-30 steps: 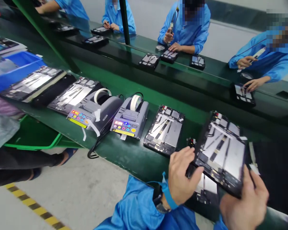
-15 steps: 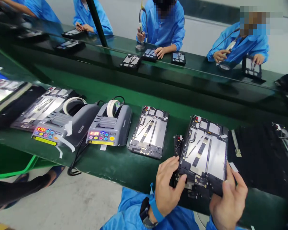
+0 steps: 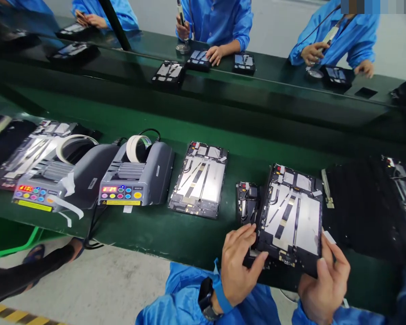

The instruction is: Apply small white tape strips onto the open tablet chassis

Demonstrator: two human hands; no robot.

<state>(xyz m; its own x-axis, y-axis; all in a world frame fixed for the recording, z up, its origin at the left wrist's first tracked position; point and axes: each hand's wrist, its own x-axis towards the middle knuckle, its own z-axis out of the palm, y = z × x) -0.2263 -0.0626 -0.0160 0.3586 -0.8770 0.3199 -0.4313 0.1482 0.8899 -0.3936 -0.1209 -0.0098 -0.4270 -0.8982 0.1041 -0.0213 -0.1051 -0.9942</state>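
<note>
An open tablet chassis, with silver shielding and black strips inside, lies at the near edge of the green bench. My left hand grips its lower left corner, and my right hand holds its lower right corner. Another dark part lies partly under the chassis on its left side. A second open tablet lies flat to the left, apart from my hands.
Two grey tape dispensers with white tape rolls stand left of the tablets. A black mat lies at the right. Across the green conveyor, people in blue coats work on more tablets.
The tablet in my hands has come down from a raised tilt to lie lower and flatter near the bench edge. The view has shifted right and downward.
</note>
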